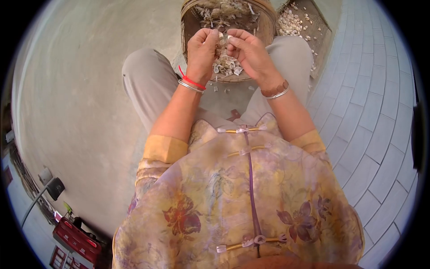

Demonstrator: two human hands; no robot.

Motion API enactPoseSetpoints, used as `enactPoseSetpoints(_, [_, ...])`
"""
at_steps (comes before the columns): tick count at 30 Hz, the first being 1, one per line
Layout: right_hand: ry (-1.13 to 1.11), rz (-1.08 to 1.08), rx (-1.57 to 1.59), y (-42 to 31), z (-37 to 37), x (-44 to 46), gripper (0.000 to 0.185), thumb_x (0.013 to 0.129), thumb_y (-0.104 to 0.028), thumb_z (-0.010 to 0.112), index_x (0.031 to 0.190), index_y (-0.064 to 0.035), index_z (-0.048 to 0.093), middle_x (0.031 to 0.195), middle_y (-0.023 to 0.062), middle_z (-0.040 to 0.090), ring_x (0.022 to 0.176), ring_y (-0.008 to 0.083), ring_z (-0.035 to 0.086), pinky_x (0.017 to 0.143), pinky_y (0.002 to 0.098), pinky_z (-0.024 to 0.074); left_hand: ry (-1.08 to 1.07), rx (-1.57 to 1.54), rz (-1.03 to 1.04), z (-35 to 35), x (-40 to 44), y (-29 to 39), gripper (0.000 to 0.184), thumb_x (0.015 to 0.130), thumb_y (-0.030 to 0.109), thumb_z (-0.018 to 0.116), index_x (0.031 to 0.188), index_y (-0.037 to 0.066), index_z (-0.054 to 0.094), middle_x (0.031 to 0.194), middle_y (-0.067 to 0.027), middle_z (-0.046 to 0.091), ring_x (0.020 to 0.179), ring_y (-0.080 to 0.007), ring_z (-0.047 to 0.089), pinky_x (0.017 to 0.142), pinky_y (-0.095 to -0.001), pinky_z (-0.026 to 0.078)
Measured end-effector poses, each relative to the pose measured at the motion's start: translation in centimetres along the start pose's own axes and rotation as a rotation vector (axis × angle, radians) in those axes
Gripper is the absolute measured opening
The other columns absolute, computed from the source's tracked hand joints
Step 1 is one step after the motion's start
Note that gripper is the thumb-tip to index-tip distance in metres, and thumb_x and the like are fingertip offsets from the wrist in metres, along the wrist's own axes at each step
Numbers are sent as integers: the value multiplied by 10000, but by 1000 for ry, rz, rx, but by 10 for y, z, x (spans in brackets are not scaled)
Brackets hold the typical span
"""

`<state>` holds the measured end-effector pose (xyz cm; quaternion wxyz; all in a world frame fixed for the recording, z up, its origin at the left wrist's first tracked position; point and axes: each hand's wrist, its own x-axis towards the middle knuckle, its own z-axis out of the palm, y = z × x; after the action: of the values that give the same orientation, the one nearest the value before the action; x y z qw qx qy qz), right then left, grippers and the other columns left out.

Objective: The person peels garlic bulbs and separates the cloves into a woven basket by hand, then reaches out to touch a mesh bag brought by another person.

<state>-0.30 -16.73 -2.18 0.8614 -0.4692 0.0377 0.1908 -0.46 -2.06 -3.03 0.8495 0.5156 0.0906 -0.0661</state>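
Note:
Both hands meet over a woven basket (267, 28) that stands between the knees. The fingertips of my left hand (201, 53) are pinched on a small, pale piece of garlic, mostly hidden by the thumb. Close beside it, my right hand (251, 53) grips a whitish garlic clove (230, 38) between thumb and forefinger, its other fingers curled. Dry garlic skins (229, 67) lie in the near part of the basket, below the hands. More papery skins and stalks (228, 13) fill its far part.
Right of the basket, a flat woven tray (320, 33) holds many pale garlic cloves (290, 22). Bits of skin lie on the concrete floor (89, 89) near the basket. Grey tiles (367, 103) run along the right. A red object (77, 240) and a cable (33, 204) are at lower left.

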Motion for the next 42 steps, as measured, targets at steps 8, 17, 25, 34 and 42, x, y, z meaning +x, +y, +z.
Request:
enactPoseSetpoints(8, [16, -136, 77, -41, -11, -21, 192, 937, -148, 559, 1055, 3, 568, 748, -15, 507, 617, 51, 436, 584, 239, 435, 92, -59, -162, -10, 14, -11, 175, 951, 252, 556, 879, 99, 510, 689, 8, 524, 515, -85, 459, 442, -219, 361])
enactPoseSetpoints(17, [580, -546, 77, -88, -153, -109, 166, 958, -166, 514, 989, -10, 560, 728, 8, 500, 594, 73, 423, 574, 257, 431, -25, -169, -221, -27, 28, -31, 91, 937, 103, 518, 965, 18, 502, 783, -62, 558, 760, -199, 599, 709, -311, 529])
enactPoseSetpoints(25, [1156, -48, 145, 20, -319, -214, 212, 937, -119, 513, 1097, 14, 558, 831, 80, 568, 685, 147, 535, 659, 282, 516, -25, -159, -279, -14, 18, -30, 92, 893, 10, 511, 978, -24, 522, 900, -120, 599, 909, -259, 637, 850, -344, 544])
enactPoseSetpoints(34, [1237, -220, -34, -17, -298, -189, 385, 990, -192, 410, 1291, 47, 381, 1055, 194, 569, 853, 241, 587, 740, 316, 530, -110, -75, -177, -2, 9, -23, 214, 878, 10, 555, 1080, -23, 492, 1038, -144, 618, 914, -209, 642, 833, -312, 541])
enactPoseSetpoints(42, [338, -434, -411, -93, -68, -62, 202, 937, -118, 536, 1091, 2, 590, 884, 35, 622, 735, 87, 572, 695, 239, 501, -148, -2, -79, 0, 6, -15, 156, 886, 50, 584, 1034, 1, 569, 982, -68, 615, 877, -143, 610, 828, -302, 526])
